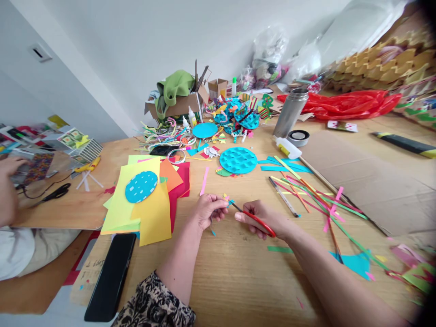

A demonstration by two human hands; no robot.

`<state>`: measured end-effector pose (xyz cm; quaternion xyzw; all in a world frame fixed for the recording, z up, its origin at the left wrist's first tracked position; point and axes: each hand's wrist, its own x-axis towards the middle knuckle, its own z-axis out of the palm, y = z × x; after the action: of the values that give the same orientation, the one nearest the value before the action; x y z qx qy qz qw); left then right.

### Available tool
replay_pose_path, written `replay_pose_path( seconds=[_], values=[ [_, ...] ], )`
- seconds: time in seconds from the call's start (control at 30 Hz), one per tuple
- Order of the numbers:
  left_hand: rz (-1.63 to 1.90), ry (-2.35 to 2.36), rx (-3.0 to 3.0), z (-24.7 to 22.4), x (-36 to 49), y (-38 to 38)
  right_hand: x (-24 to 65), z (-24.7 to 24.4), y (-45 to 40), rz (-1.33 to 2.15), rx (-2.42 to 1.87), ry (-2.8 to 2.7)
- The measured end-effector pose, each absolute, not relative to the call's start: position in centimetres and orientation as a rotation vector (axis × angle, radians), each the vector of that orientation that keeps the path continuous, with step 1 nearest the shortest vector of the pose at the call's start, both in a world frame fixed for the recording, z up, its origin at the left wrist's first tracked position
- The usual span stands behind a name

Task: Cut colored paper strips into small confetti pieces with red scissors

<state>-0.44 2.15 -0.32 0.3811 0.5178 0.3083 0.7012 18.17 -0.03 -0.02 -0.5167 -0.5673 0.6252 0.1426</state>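
In the head view, my left hand (208, 211) pinches a small blue piece of paper (231, 202) between thumb and fingers. My right hand (259, 220) is closed around the handles of red scissors (261, 223), whose tip points left and touches or nearly touches the blue piece. A small yellow bit shows just above the left fingertips. Beyond the hands lies a round blue textured disc (238, 160), with a pink strip (204, 180) to its left. A speckled blue disc (141, 186) rests on yellow paper (116, 202) at the left.
A black phone (111, 277) lies at the front left. Pen (283, 196), paper strips (320, 200) and cardboard (371, 177) are on the right. Behind stand a steel bottle (291, 112), a glue bottle (288, 148) and a filled box (177, 108). Another person's arm (7, 190) is at far left.
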Motion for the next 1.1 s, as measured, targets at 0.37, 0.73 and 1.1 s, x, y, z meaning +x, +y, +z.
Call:
replay_pose_path(
  seconds=[0.37, 0.73, 1.1],
  values=[
    [0.673, 1.165, 0.878, -0.4, -0.8, 2.2, 18.1, 0.2, 0.1, 1.768, -1.579, -1.638],
    [0.917, 1.084, 0.754, -0.6, 0.2, 2.0, 17.3, 0.7, -0.4, 1.793, -1.431, -1.47],
    [1.184, 1.052, 0.615, -1.3, 1.8, 1.5, 16.4, 0.1, -0.8, 1.786, -1.355, -1.357]
  ],
)
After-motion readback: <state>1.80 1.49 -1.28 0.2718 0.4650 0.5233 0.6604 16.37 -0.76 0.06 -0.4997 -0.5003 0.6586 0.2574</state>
